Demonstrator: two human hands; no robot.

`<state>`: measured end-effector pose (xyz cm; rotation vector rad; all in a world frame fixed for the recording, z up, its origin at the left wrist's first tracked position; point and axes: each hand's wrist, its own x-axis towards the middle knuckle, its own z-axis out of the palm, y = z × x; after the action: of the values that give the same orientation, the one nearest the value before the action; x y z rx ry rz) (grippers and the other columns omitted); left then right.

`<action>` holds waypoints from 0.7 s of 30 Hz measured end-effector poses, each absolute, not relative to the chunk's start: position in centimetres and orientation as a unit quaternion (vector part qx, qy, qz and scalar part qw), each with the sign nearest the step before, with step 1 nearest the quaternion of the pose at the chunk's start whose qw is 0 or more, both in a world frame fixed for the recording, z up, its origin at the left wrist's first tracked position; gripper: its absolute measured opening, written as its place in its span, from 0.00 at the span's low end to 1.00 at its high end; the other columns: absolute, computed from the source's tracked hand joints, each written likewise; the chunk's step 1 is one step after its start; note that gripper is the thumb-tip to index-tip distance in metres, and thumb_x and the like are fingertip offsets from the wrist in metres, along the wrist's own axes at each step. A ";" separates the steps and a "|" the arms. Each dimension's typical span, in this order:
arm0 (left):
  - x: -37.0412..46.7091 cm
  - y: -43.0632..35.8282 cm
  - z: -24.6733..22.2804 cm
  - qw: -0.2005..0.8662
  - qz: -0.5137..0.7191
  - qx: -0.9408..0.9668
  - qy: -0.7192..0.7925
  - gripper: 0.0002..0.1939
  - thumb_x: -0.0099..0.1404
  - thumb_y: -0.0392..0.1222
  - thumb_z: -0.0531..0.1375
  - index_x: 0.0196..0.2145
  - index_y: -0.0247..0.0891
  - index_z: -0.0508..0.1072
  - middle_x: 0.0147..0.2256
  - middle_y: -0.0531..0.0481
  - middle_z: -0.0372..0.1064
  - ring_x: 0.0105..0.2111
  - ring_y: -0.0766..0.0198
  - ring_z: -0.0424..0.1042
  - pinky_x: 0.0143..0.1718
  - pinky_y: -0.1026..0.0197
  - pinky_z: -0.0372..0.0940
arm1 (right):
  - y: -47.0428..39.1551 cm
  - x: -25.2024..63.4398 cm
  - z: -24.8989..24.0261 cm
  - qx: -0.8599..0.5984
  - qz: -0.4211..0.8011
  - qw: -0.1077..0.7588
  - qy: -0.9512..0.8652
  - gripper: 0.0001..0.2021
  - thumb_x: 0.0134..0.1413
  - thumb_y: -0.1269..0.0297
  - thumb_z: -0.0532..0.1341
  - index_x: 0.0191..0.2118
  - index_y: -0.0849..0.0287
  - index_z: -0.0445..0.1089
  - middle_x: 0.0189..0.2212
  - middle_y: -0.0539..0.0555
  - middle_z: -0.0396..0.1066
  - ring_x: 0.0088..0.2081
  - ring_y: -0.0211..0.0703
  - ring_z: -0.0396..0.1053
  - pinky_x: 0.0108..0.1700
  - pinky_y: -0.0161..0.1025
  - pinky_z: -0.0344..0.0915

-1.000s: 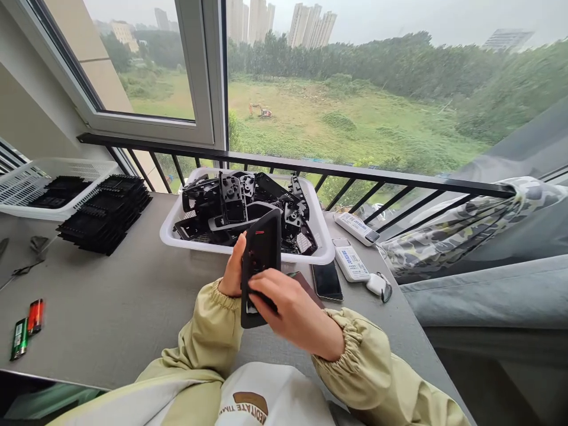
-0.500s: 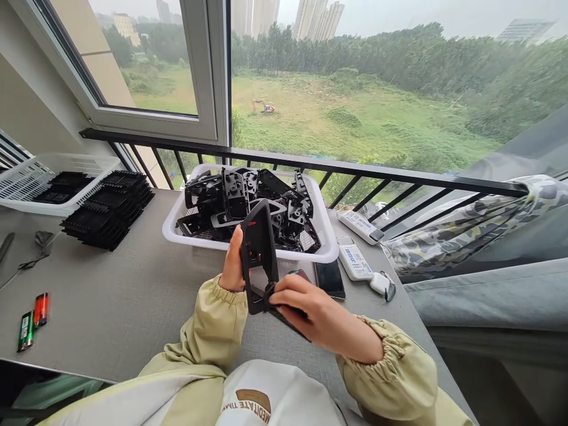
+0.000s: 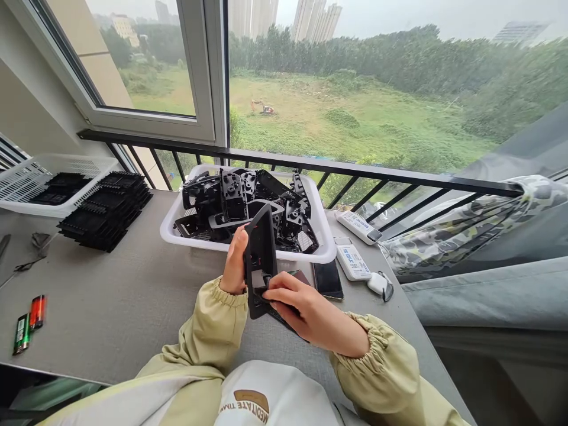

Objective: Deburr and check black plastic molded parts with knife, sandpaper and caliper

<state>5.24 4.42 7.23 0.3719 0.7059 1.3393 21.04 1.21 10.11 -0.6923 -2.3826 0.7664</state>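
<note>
My left hand (image 3: 234, 263) grips the far left side of a black plastic housing (image 3: 261, 236), a hollow frame with a raised rim, tilted up above the table. At its lower right end my right hand (image 3: 310, 305) is closed, with thumb and fingertips pinching a dark part of it. The fingers hide what exactly they pinch. A dark flat section runs out below my right hand. Just behind stands a white plastic bin (image 3: 326, 253) heaped with black plastic parts (image 3: 233, 198).
Left are a stack of black panels (image 3: 104, 213) and a white basket (image 3: 26, 207). Two lighters (image 3: 38, 310) lie near the front left. A phone (image 3: 328, 279), white packs (image 3: 352, 259) and an earbud case (image 3: 377, 283) lie right. A black railing (image 3: 284, 158) runs behind.
The housing has turned slightly, and its red spots show less. My right fingers have shifted a little left and up into its lower end.
</note>
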 end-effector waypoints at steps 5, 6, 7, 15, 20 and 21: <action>5.4 4.3 7.5 0.656 0.646 0.237 0.311 0.26 0.52 0.58 0.66 0.44 0.41 0.71 0.31 0.55 0.72 0.25 0.69 0.68 0.25 0.67 0.62 | 2.2 22.4 9.4 -0.351 0.220 0.355 -0.838 0.10 0.62 0.71 0.53 0.42 0.56 0.71 0.37 0.57 0.70 0.38 0.43 0.71 0.40 0.40 0.72; 5.4 4.2 7.5 0.659 0.639 0.248 0.308 0.26 0.51 0.58 0.66 0.44 0.41 0.72 0.31 0.54 0.72 0.24 0.69 0.68 0.24 0.67 0.62 | 2.7 22.6 9.2 -0.392 0.178 0.394 -0.812 0.10 0.62 0.70 0.54 0.42 0.55 0.72 0.37 0.57 0.70 0.38 0.44 0.71 0.42 0.43 0.72; 5.5 4.1 7.6 0.662 0.634 0.259 0.305 0.27 0.52 0.59 0.66 0.44 0.41 0.72 0.32 0.54 0.73 0.24 0.69 0.68 0.24 0.66 0.62 | 3.1 22.8 9.1 -0.429 0.143 0.425 -0.784 0.09 0.61 0.69 0.55 0.41 0.55 0.73 0.37 0.57 0.71 0.39 0.45 0.72 0.43 0.45 0.72; 5.6 3.6 7.5 0.556 0.659 0.369 0.347 0.28 0.47 0.48 0.71 0.46 0.43 0.73 0.40 0.53 0.74 0.37 0.63 0.70 0.42 0.64 0.63 | 2.5 20.4 9.1 -0.387 0.381 0.494 -0.679 0.09 0.58 0.59 0.61 0.42 0.56 0.73 0.39 0.55 0.75 0.39 0.43 0.73 0.40 0.38 0.73; 5.5 3.5 7.0 0.576 0.645 0.366 0.344 0.34 0.44 0.49 0.72 0.50 0.45 0.72 0.41 0.53 0.73 0.41 0.60 0.69 0.45 0.63 0.61 | 1.9 18.6 7.9 -0.370 0.469 0.465 -0.653 0.16 0.50 0.54 0.66 0.41 0.58 0.73 0.35 0.54 0.76 0.36 0.44 0.73 0.40 0.40 0.73; 5.4 3.5 7.0 0.587 0.644 0.365 0.329 0.35 0.45 0.53 0.71 0.51 0.45 0.71 0.42 0.52 0.73 0.43 0.59 0.68 0.46 0.62 0.61 | 2.0 18.8 7.8 -0.371 0.489 0.458 -0.643 0.16 0.50 0.53 0.66 0.40 0.58 0.74 0.35 0.54 0.76 0.36 0.44 0.73 0.40 0.40 0.73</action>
<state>5.43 3.52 6.96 0.8503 0.7663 1.5016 18.80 2.04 7.83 -0.9132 -1.5843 1.2049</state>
